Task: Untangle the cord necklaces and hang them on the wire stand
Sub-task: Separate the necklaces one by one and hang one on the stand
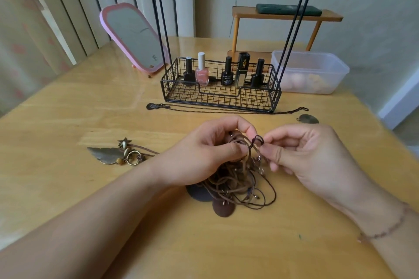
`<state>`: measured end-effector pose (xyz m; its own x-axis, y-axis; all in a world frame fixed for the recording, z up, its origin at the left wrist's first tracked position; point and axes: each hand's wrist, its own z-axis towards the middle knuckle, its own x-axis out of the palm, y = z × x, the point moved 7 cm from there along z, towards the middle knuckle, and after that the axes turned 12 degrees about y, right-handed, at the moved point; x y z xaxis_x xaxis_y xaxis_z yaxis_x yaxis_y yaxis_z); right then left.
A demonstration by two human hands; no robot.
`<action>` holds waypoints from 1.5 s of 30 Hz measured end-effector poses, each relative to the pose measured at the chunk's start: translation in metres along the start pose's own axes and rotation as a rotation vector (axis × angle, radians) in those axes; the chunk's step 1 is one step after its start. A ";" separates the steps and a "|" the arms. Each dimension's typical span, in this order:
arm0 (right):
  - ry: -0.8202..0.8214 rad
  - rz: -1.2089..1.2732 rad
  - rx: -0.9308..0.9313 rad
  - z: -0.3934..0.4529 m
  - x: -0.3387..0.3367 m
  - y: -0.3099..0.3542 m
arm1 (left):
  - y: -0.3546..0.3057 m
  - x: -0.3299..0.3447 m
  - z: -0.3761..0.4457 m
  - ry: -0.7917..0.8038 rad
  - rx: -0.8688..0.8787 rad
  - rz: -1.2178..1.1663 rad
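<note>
A tangle of brown cord necklaces point(240, 186) with round dark pendants lies on the wooden table point(90, 102) between my hands. My left hand point(204, 154) pinches a bunch of the cords near the top of the tangle. My right hand point(313, 154) pinches a small dark loop of cord just right of it. The black wire stand point(220, 95), a basket with tall uprights rising out of view, is behind the tangle. Its top is not in view.
A feather-and-star pendant point(113, 154) lies to the left. A thin chain necklace point(215, 110) stretches along the front of the basket, and a metal disc point(308, 119) lies at the right. Several nail polish bottles point(201, 70) fill the basket. A pink mirror point(133, 36), plastic tub point(310, 72) and small wooden shelf point(285, 16) stand behind.
</note>
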<state>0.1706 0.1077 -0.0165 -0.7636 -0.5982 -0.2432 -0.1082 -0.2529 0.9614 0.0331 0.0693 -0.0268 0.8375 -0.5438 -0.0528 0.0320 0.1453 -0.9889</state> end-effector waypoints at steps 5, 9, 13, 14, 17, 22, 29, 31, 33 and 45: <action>-0.143 -0.031 -0.071 -0.003 -0.009 0.004 | 0.006 -0.003 0.000 -0.021 -0.075 0.028; -0.214 -0.054 -0.164 -0.006 -0.014 0.012 | 0.007 -0.003 -0.001 -0.014 -0.129 0.085; -0.204 0.007 -0.236 -0.009 -0.014 0.023 | 0.006 -0.002 -0.001 -0.003 -0.134 0.075; -0.189 0.021 -0.257 -0.009 -0.014 0.025 | 0.006 -0.002 -0.001 0.008 -0.127 0.069; -0.078 0.197 -0.263 -0.005 -0.012 0.023 | 0.005 -0.003 -0.002 0.026 -0.107 0.034; 0.028 0.440 -0.280 -0.005 -0.012 0.022 | 0.005 -0.004 -0.002 -0.001 -0.090 0.010; -0.092 -0.029 -0.159 -0.005 -0.014 0.020 | 0.004 -0.004 -0.002 -0.020 -0.095 0.025; -0.076 0.092 -0.135 -0.003 -0.013 0.014 | 0.005 -0.004 -0.002 -0.023 -0.088 0.038; -0.064 0.130 -0.142 -0.003 -0.012 0.013 | 0.006 -0.005 -0.001 -0.029 -0.093 0.054; -0.186 0.020 -0.271 -0.006 -0.022 0.021 | 0.004 -0.001 -0.002 0.018 -0.149 0.157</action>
<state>0.1884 0.1110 0.0085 -0.8699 -0.4619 -0.1726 0.0624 -0.4503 0.8907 0.0314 0.0689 -0.0314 0.8158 -0.5391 -0.2093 -0.1805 0.1065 -0.9778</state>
